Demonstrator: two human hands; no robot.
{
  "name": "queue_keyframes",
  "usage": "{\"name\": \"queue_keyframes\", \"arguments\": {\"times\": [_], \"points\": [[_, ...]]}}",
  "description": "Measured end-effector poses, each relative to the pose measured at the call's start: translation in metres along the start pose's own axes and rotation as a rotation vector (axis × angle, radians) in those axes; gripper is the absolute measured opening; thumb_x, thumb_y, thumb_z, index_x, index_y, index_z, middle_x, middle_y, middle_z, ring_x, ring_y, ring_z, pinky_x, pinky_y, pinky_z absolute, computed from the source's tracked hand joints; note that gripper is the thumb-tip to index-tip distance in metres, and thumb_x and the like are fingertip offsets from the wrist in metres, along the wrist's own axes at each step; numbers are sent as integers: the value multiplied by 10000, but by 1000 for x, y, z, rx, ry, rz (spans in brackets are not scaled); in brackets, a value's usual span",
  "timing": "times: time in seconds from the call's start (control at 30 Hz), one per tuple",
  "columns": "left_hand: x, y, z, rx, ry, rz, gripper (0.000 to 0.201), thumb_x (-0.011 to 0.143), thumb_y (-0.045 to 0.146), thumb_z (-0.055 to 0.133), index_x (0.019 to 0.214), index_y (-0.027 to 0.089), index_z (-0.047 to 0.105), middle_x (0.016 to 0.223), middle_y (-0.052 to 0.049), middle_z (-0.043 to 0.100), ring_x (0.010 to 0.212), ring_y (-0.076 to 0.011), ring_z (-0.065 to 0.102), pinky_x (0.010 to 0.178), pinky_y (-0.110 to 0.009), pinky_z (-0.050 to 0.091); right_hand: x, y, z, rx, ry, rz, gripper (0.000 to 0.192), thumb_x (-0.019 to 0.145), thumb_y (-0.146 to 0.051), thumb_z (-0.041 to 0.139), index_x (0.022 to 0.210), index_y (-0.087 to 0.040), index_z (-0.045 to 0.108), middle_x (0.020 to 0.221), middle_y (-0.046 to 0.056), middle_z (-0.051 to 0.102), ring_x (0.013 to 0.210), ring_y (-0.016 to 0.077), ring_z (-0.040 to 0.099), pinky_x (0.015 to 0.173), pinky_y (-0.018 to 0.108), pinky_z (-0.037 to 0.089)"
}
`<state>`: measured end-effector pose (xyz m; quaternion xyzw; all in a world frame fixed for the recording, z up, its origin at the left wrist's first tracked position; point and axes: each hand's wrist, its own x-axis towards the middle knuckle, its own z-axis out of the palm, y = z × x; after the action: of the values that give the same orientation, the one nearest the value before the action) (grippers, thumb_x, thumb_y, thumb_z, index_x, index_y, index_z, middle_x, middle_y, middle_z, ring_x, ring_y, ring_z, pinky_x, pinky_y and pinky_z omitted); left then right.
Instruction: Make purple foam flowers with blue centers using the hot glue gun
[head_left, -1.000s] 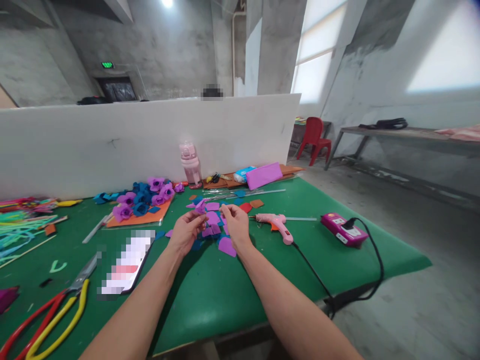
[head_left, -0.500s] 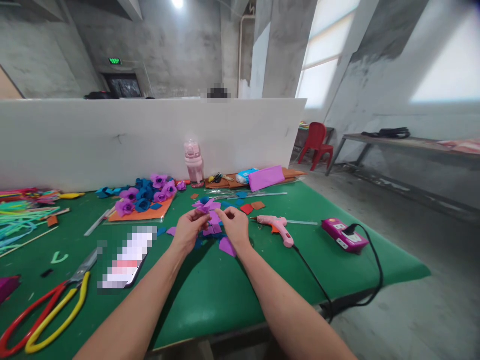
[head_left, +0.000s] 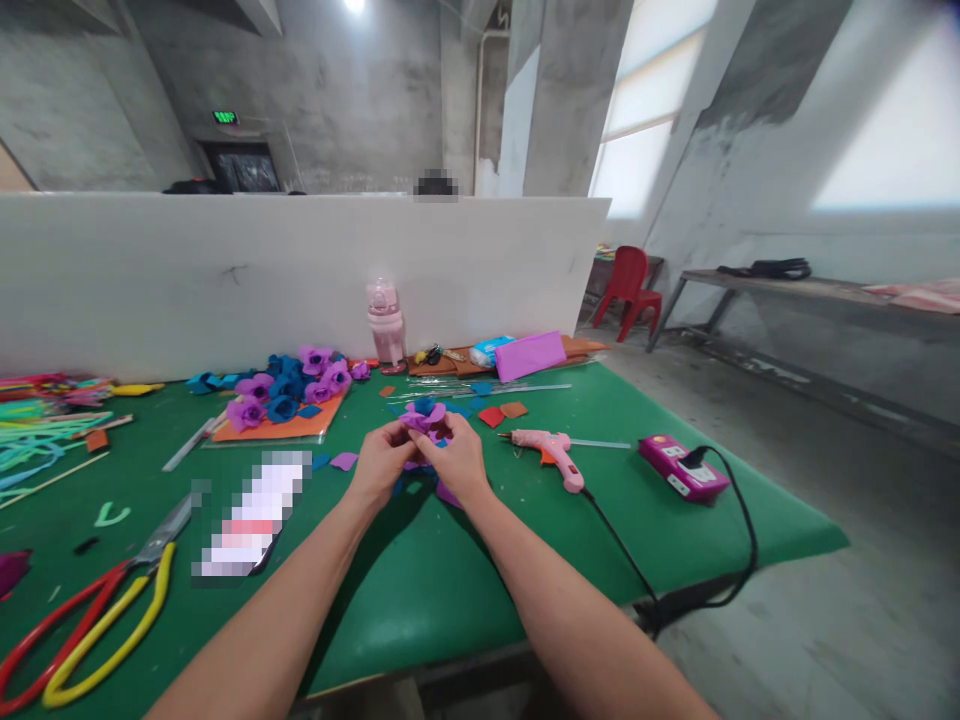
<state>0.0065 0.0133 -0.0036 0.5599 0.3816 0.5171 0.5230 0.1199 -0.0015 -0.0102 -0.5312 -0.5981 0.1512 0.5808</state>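
Note:
Between my two hands is a paper flower (head_left: 424,413) with purple outer petals and a blue centre. My left hand (head_left: 382,462) pinches its left side. The fingers of my right hand (head_left: 461,458) press on the petals from the right, close to the left fingertips. Part of the flower is hidden behind the fingers. Loose purple petals (head_left: 344,461) and blue pieces lie on the green table around and under my hands. To the right rests a pink glue gun (head_left: 541,444), a clear glue stick in its back end, near red and brown pieces (head_left: 492,416).
Finished purple and blue flowers (head_left: 289,388) sit on an orange sheet at the back left. Scissors (head_left: 112,610) and a blurred phone (head_left: 253,515) lie at left. A purple power strip (head_left: 682,467) stands right, its cord over the edge. A pink bottle (head_left: 386,325) stands behind.
My right hand has moved left and up to the flower, closing around its petals. The flower now looks more cupped. The view has shifted slightly.

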Motion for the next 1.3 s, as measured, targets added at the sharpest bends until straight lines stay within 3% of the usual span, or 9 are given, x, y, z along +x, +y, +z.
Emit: {"name": "queue_keyframes", "arguments": {"times": [0.3,0.73,0.97,1.13,1.3], "points": [[0,0,1,13,16,3,114,571,128,630,684,126,646,587,26,606,512,-81,514,536,-206,419,-2,2,0,-60,25,-46,176,742,-354,569,784,-185,590,729,6,557,662,139,506,631,255,397],[-1,1,3,12,26,-1,144,555,198,674,680,135,643,588,16,609,518,-95,520,540,-221,420,-2,-2,-2,-93,43,-17,186,749,-375,550,789,-195,579,748,11,555,670,144,500,636,259,395],[0,0,0,-18,-14,-11,129,585,188,662,700,135,645,587,22,589,514,-77,504,540,-206,413,-2,-2,-4,-23,40,-35,205,761,-370,557,822,-181,609,777,27,595,691,146,523,654,261,407],[0,4,-1,-82,-25,-87,242,555,264,739,729,126,643,603,10,594,511,-76,512,528,-209,410,0,-4,-8,56,0,-26,243,756,-410,569,810,-179,622,780,27,609,687,140,525,667,263,414],[0,8,-1,-148,32,-121,303,526,275,777,739,119,629,599,4,593,500,-77,528,525,-212,430,5,-2,-5,360,-94,155,286,710,-442,601,816,-177,610,759,12,627,635,120,538,616,241,436]]}}
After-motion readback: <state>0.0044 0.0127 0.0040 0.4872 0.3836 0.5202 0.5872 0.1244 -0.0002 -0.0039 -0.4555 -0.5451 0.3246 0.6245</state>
